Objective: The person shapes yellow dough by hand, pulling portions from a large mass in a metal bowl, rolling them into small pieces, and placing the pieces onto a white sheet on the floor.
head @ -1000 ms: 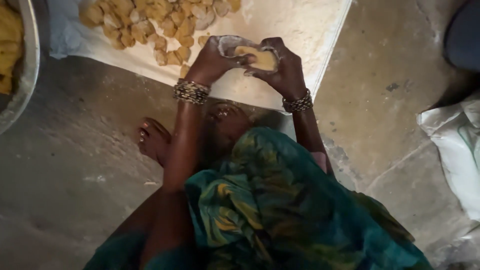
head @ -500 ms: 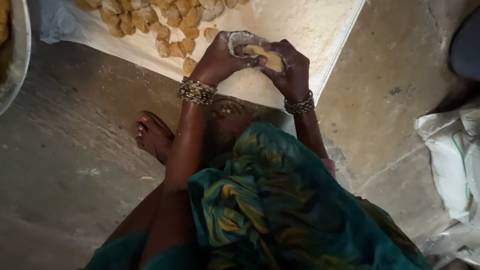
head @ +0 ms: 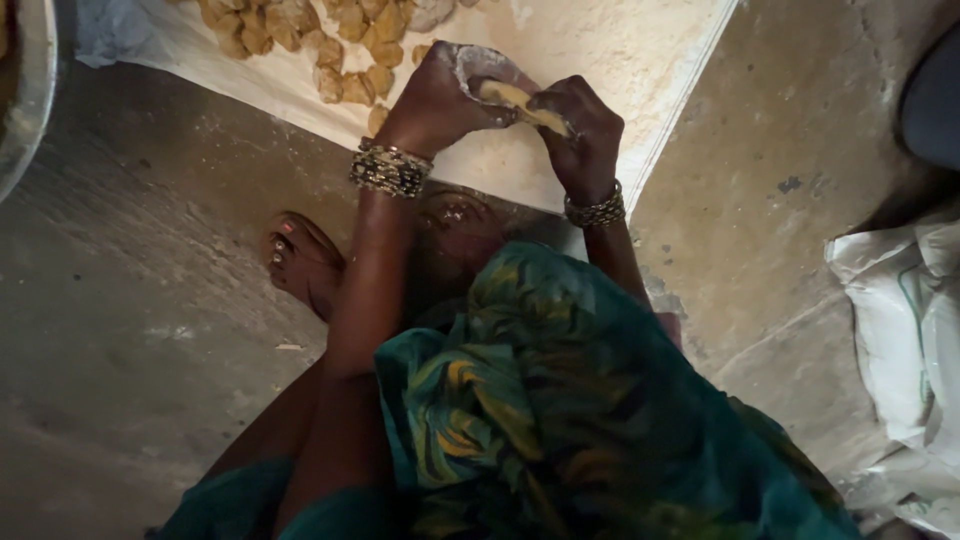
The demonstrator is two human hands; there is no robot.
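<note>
Bare concrete floor point(head: 130, 330) fills most of the frame, seen from above. Across the upper centre lies a floury white cloth point(head: 600, 60), its right edge running diagonally from the upper right down toward the middle. On the cloth at upper left sits a cluster of small tan pieces point(head: 330, 40), the nearest lying just beside the left wrist. At the far upper left, the rim of a metal pan point(head: 30, 110) cuts the frame edge. At the right edge lies a white sack point(head: 900, 330), well apart from the hands. A bare foot point(head: 300, 260) rests on the floor at centre left, below the cloth's near edge. A green patterned garment point(head: 560, 420) covers the lower centre and hides the floor beneath it.

Both hands meet over the cloth at upper centre. The left hand point(head: 435, 100), fingers curled, cups a pale round of dough point(head: 505, 85) from the left. The right hand point(head: 580, 130) pinches the same dough from the right with bent fingers. Both wrists carry bangles point(head: 390, 170). The dough lies between the 2 hands, held above the cloth.

Bare cloth extends to the right of the hands; bare floor lies to the left and lower left.
</note>
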